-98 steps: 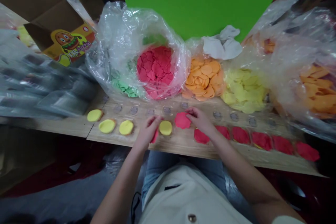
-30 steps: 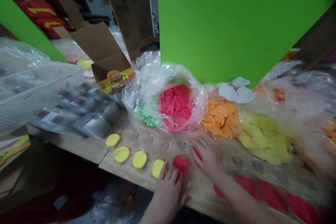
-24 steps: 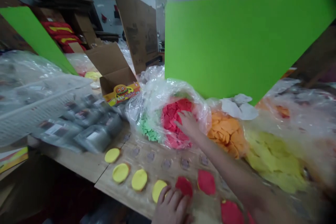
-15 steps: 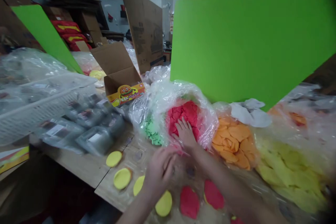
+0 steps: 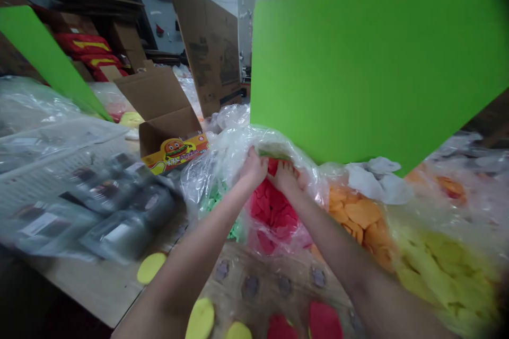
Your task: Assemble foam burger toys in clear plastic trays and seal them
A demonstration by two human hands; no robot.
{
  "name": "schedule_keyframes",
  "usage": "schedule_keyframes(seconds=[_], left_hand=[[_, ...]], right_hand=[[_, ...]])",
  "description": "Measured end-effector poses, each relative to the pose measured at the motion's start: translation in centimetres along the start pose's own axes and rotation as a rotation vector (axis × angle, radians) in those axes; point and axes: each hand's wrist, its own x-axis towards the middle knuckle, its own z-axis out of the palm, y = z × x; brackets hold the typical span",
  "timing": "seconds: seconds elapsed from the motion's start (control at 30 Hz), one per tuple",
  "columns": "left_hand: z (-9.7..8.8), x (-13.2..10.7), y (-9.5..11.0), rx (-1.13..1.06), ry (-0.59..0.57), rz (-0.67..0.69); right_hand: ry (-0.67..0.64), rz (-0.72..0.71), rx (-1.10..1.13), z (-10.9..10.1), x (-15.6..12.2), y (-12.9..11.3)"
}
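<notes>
Both my arms reach forward into a clear plastic bag [image 5: 204, 167] holding red flat pieces [image 5: 276, 212] and green pieces [image 5: 214, 198]. My left hand [image 5: 252, 167] is closed on the bag's far rim above the red pieces. Right beside it, my right hand [image 5: 287, 176] has its fingers curled at the top of the red pile; what they hold is hidden. On the wooden board [image 5: 99, 288] below lie yellow discs [image 5: 151, 267] and red discs [image 5: 324, 320].
Orange pieces [image 5: 360, 214] and yellow pieces [image 5: 441, 265] lie in bags to the right, with a white cloth [image 5: 374, 169] behind. Dark packets [image 5: 115, 212] and a white basket [image 5: 43, 175] fill the left. A cardboard box [image 5: 159, 100] with a burger label and a green panel [image 5: 358, 63] stand behind.
Both hands left the discs on the board and went up into the bag of red pieces, the right first, then the left. The view tilted up from the board.
</notes>
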Motion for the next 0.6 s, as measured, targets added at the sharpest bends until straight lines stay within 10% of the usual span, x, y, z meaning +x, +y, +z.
schedule_keyframes(seconds=[0.17, 0.47, 0.6], left_hand=[[-0.7, -1.2, -1.3, 0.074, -0.040, 0.026], [-1.4, -1.8, -1.7, 0.293, -0.137, 0.170], [-1.1, -3.0, -1.7, 0.368, -0.349, 0.245]], right_hand=[[0.107, -0.007, 0.044, 2.7, -1.8, 0.4], [0.021, -0.141, 0.067, 0.5, -0.6, 2.0], [-0.038, -0.245, 0.049, -0.9, -2.5, 2.0]])
